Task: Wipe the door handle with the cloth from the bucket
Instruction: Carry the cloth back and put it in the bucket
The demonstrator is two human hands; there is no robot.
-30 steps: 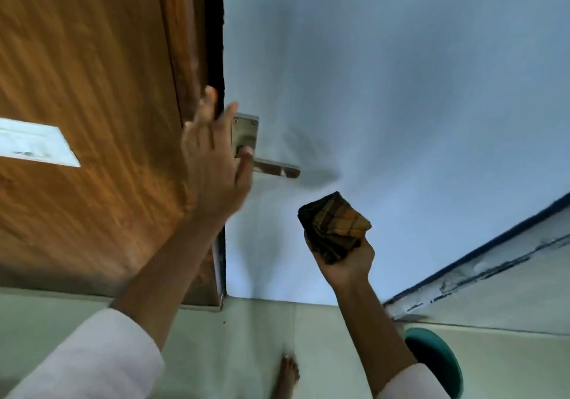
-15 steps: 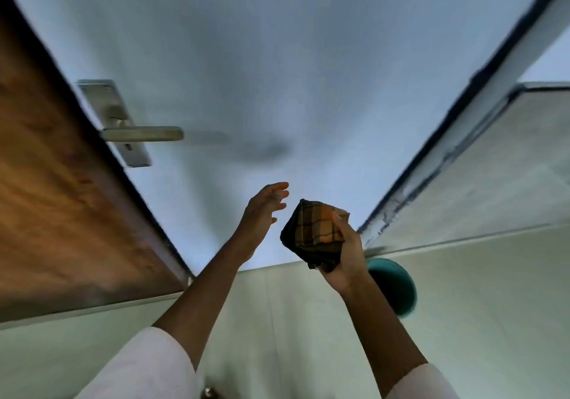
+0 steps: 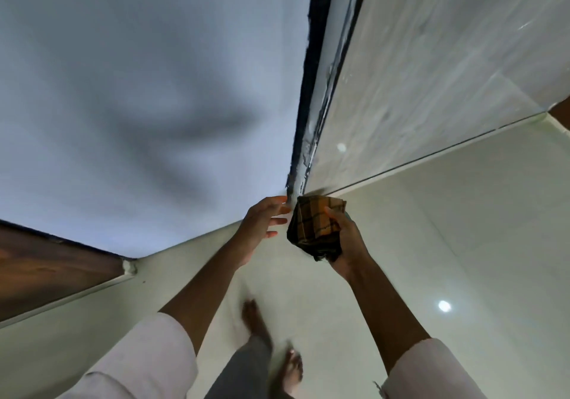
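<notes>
We hold the cloth (image 3: 317, 229) in our right hand (image 3: 347, 244), thumb on top & fingers wrapped under it. It's a dark plaid cloth w/ orange squares, bunched up. Our left hand (image 3: 262, 222) is loose w/ fingers spread, just left of the cloth, not touching it. Both hands are out over the pale floor (image 3: 447, 244), near the corner where the white wall (image 3: 138, 90) meets a dark strip (image 3: 311, 74). A bit of brown door (image 3: 46, 269) shows at the far left. Our bare feet (image 3: 271, 343) are near, down low.
</notes>
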